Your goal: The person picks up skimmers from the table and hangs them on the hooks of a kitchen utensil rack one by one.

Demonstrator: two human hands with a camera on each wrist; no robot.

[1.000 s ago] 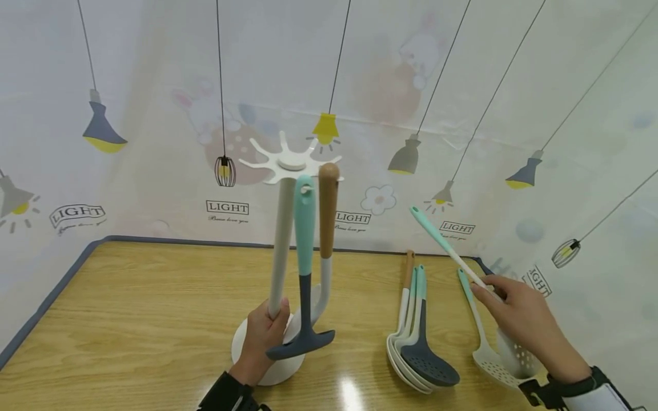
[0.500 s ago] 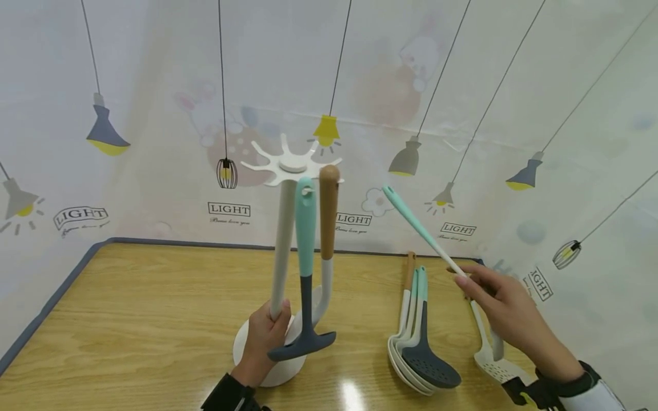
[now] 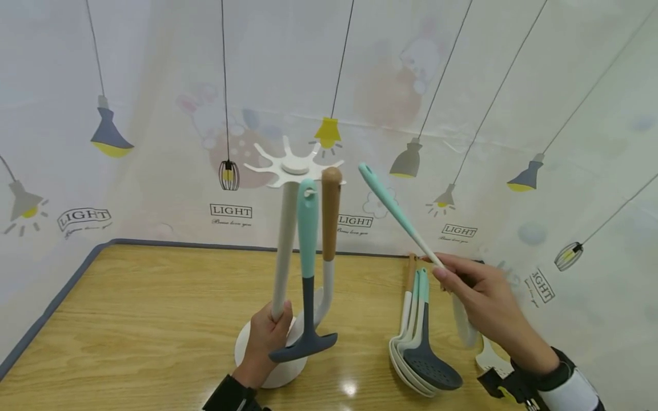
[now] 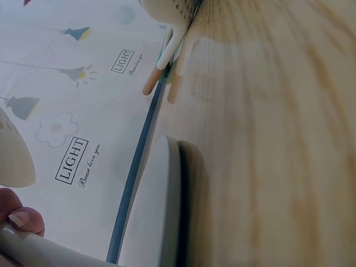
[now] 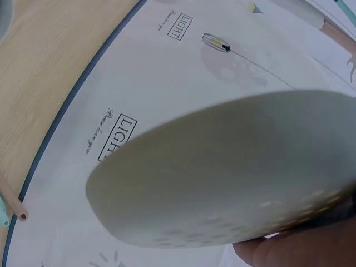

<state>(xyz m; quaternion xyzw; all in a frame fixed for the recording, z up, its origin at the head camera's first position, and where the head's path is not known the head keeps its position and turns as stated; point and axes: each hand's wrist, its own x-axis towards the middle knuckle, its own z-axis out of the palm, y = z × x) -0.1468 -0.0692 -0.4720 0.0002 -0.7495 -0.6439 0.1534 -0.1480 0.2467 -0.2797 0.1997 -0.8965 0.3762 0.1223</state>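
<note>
My left hand (image 3: 264, 337) grips the post of a white utensil stand (image 3: 285, 245). On the stand's arms hang a turner (image 3: 308, 228) with mint handle and dark head, and a brown-handled utensil (image 3: 329, 222) with a white head. In the left wrist view, a thumb (image 4: 28, 219) lies against the post below that white perforated head (image 4: 14, 153). My right hand (image 3: 485, 299) pinches the white shaft of a slotted spoon (image 3: 390, 202), its mint handle slanting up toward the stand. Close in the right wrist view, the spoon's white head (image 5: 222, 167) shows rows of holes.
Several nested utensils (image 3: 432, 365), a dark skimmer on top, lie on the wooden table (image 3: 154, 308) right of the stand. A white slotted turner (image 3: 490, 359) lies farther right, partly behind the right wrist. A printed curtain (image 3: 169, 188) rises behind the table's dark edge.
My right hand has carried the slotted spoon left and raised its handle end, closer to the stand. My left hand stays on the post.
</note>
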